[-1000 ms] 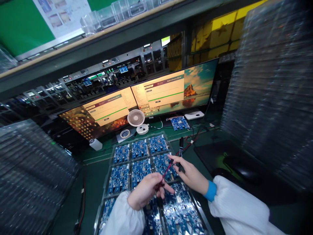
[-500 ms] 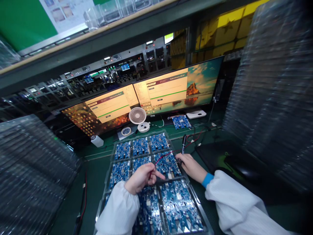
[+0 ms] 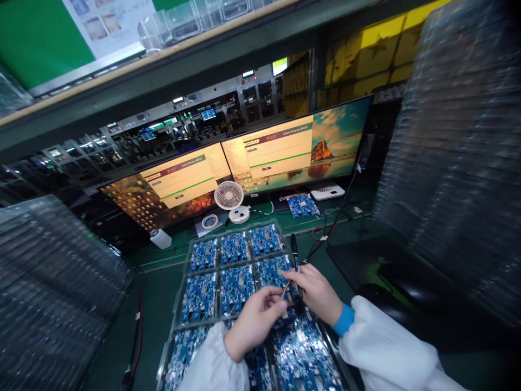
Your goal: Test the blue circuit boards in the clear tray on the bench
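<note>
Head view shows two hands meeting over a clear tray of blue circuit boards. Left hand is curled, fingertips pinching a small connector with short coloured wires. Right hand is closed around one black marker pen, which points up toward 12 o'clock, and its fingers touch the same connector. Both hover just above the board at the right end of the tray's middle row. Six boards show whole in two rows of three; a nearer row is partly covered by the white sleeves. At 12 o'clock on the green tabletop stand one small fan, one tape roll, one loose board and two monitors.
</note>
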`<state>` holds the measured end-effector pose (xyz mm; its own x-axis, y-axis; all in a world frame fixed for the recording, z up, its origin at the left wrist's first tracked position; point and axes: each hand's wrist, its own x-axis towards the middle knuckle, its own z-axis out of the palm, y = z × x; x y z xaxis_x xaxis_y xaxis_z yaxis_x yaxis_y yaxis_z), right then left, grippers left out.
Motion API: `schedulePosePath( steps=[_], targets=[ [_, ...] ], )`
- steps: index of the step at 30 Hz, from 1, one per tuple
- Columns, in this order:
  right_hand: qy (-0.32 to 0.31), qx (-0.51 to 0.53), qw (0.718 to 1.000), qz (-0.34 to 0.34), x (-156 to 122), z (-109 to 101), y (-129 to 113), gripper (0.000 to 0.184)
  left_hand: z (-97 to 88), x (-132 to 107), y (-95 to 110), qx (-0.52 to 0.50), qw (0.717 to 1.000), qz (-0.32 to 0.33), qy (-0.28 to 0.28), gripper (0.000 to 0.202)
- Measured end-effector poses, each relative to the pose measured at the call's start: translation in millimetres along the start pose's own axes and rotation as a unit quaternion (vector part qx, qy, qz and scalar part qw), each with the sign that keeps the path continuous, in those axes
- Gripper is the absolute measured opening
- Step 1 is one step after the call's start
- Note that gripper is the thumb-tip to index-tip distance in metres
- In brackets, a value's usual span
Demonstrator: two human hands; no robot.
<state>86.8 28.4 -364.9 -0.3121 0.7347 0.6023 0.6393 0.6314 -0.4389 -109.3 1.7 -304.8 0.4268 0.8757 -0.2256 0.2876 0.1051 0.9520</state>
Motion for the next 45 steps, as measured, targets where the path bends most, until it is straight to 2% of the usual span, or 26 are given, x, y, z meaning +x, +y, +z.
schedulePosePath(
  steps=[2, 4, 6, 8, 11, 13, 16, 20, 24, 26, 28, 35, 45],
  targets=[
    [0.009, -0.002, 1.0, -0.018, 0.3, 2.3, -2.5, 0.037, 8.4, 4.8, 2.8, -0.07, 0.997, -0.027, -0.03, 0.038],
    [0.021, -0.009, 1.0, -0.018, 0.3, 2.6, 2.1, 0.035, 6.2, 7.0, 4.3, -0.048, 0.998, -0.02, -0.038, 0.03],
    [0.037, -0.022, 0.999, 0.002, 0.5, 0.7, 13.9, 0.034, -7.0, 7.4, 5.4, 0.041, 0.997, 0.014, -0.061, 0.02],
    [0.049, -0.034, 0.998, 0.03, 0.9, -2.1, 29.1, 0.031, -28.6, 9.5, 4.9, 0.192, 0.978, 0.056, -0.059, 0.013],
    [0.041, -0.038, 0.996, 0.069, 0.1, -3.9, 46.5, 0.028, -67.7, 23.0, -1.2, 0.415, 0.905, 0.088, 0.023, 0.013],
    [0.006, -0.028, 0.996, 0.085, -2.2, -2.6, 48.5, 0.031, -92.8, 39.6, -8.2, 0.459, 0.883, 0.086, 0.051, 0.019],
    [-0.078, 0.005, 0.994, 0.08, -7.5, -0.8, 38.3, 0.035, -122.6, 70.0, -21.0, 0.452, 0.884, 0.093, 0.075, 0.027],
    [-0.174, 0.051, 0.982, 0.056, -13.2, -5.8, 23.8, 0.024, -144.8, 108.2, -40.3, 0.431, 0.886, 0.102, 0.139, 0.026],
    [-0.229, 0.087, 0.969, 0.034, -16.1, -11.1, 26.0, 0.017, -153.0, 135.8, -58.2, 0.387, 0.894, 0.103, 0.199, 0.016],
    [-0.237, 0.098, 0.966, 0.032, -16.9, -10.8, 29.3, 0.008, -154.5, 144.9, -64.4, 0.364, 0.9, 0.102, 0.217, 0.01],
    [-0.232, 0.107, 0.966, 0.039, -16.6, -9.9, 30.9, 0.009, -155.2, 150.5, -68.3, 0.344, 0.907, 0.101, 0.22, 0.008],
    [-0.168, 0.135, 0.972, 0.09, -6.1, -11.5, 27.4, 0.015, -158.3, 153.2, -68.0, 0.324, 0.919, 0.098, 0.201, 0.006],
    [-0.051, 0.153, 0.972, 0.17, 8.1, -9.9, 24.5, 0.026, -155.2, 150.8, -66.2, 0.357, 0.911, 0.099, 0.181, 0.01]
  ],
)
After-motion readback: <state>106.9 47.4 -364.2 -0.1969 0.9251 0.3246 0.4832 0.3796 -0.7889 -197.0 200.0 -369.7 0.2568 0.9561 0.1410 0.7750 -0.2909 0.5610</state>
